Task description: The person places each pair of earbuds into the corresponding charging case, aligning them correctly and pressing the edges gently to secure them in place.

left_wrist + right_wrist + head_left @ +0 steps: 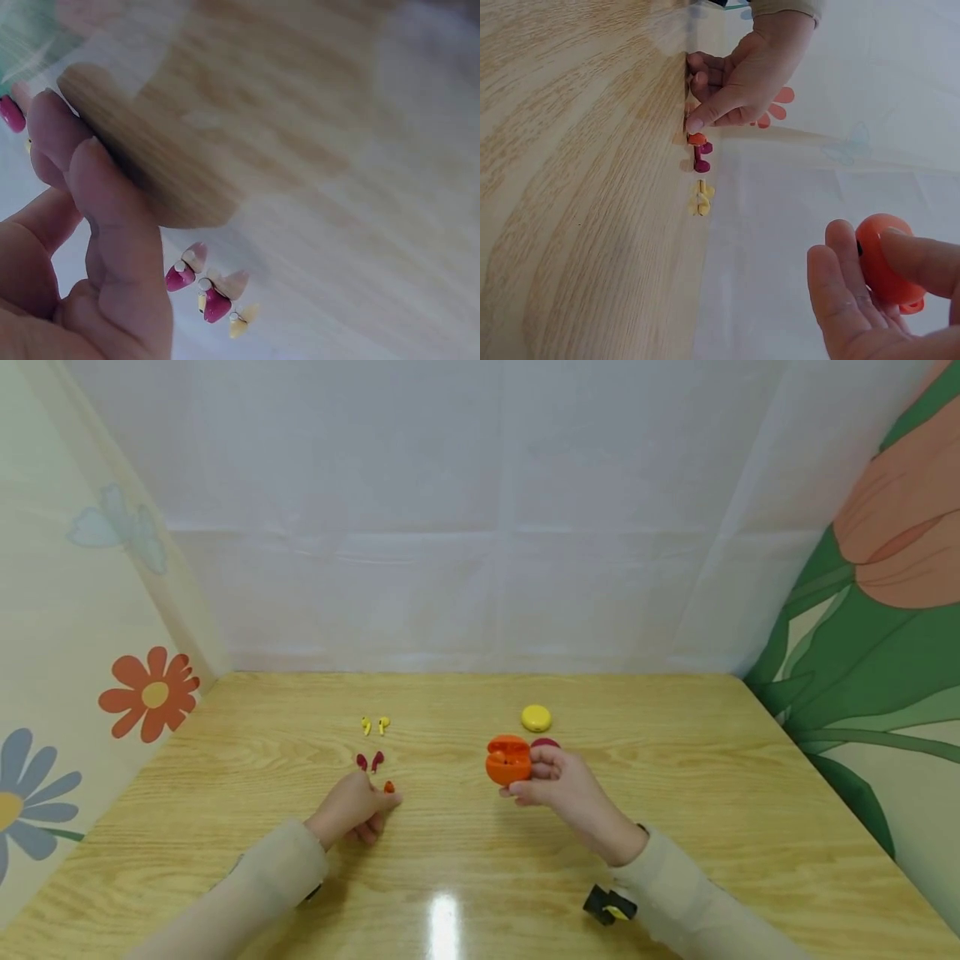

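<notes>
My right hand (558,785) holds an orange earbud case (508,770) above the table, its lid raised; what lies in its wells is too small to tell. In the right wrist view, the thumb and fingers grip the rounded case (891,259). At the left, my left hand (356,806) is down at the tabletop and pinches an orange earbud (389,787), whose head shows at the fingertips (696,124). Two crimson earbuds (377,761) lie just beyond that hand. Farther back lie two yellow earbuds (383,724).
A closed yellow case (536,718) sits behind the right hand. Nearer, a crimson case (545,742) is mostly hidden by that hand. The wooden table (450,843) meets a white cloth backdrop (480,593), with flower-patterned panels on both sides.
</notes>
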Available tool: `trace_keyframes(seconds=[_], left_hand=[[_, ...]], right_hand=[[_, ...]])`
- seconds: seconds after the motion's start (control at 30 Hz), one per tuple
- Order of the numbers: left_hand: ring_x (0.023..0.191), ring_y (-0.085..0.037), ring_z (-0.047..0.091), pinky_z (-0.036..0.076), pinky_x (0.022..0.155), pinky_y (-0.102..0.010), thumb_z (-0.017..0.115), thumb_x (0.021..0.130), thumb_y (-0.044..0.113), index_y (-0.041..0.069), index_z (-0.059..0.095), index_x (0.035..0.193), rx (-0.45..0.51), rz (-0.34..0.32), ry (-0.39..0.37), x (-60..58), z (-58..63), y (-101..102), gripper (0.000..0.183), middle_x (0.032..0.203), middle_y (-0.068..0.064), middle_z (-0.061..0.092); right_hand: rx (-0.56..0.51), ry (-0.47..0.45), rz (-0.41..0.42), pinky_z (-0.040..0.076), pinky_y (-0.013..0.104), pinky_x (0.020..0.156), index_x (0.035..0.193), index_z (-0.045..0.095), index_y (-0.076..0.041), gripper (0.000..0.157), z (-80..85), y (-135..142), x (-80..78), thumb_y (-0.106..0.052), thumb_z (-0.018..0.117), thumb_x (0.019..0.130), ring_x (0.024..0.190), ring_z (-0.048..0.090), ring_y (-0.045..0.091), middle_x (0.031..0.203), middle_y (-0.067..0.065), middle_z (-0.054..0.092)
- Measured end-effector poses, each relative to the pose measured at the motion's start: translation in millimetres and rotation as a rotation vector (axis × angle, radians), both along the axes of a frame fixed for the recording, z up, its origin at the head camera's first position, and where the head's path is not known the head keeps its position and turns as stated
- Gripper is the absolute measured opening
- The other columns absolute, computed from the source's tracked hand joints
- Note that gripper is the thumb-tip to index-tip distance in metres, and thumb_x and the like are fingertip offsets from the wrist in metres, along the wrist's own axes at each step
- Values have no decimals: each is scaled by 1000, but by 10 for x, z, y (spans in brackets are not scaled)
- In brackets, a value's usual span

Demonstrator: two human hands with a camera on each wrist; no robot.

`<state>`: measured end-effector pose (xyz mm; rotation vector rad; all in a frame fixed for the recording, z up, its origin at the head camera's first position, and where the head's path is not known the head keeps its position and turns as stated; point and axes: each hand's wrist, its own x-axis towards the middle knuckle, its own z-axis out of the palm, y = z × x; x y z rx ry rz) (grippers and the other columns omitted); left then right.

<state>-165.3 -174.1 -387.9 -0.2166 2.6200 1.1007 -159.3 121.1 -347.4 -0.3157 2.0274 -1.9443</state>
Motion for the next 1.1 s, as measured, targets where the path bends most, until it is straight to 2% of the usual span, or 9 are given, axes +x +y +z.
trace_keyframes(seconds=[0.37,0.57,0.83,1.1], left_hand=[[44,-15,60,39,41,-23,65,93,15,5,59,55,3,-10,-7,-13,-13,-17,40,53,-3,58],[44,-17,60,41,42,-24,65,93,15,4,58,58,51,4,-6,8,10,-36,38,52,-4,56],[43,-14,52,51,48,-28,63,94,9,1,59,76,120,56,48,55,130,24,20,58,-7,54],[55,-20,64,49,51,-29,61,96,10,-4,63,91,136,51,118,111,241,96,15,77,-8,69]], right_hand=[[14,-7,-8,55,35,81,120,49,14,35,-6,-11,-2,1,64,90,93,69,25,114,23,64],[16,-8,-11,55,36,81,122,49,15,37,-20,-9,-3,1,64,91,94,69,26,114,24,64],[8,-8,-8,55,35,81,122,49,16,38,-34,-2,-13,2,64,91,94,69,26,115,25,64],[7,-12,-14,55,36,81,121,49,14,36,-37,-15,-9,1,64,90,93,69,26,115,25,64]])
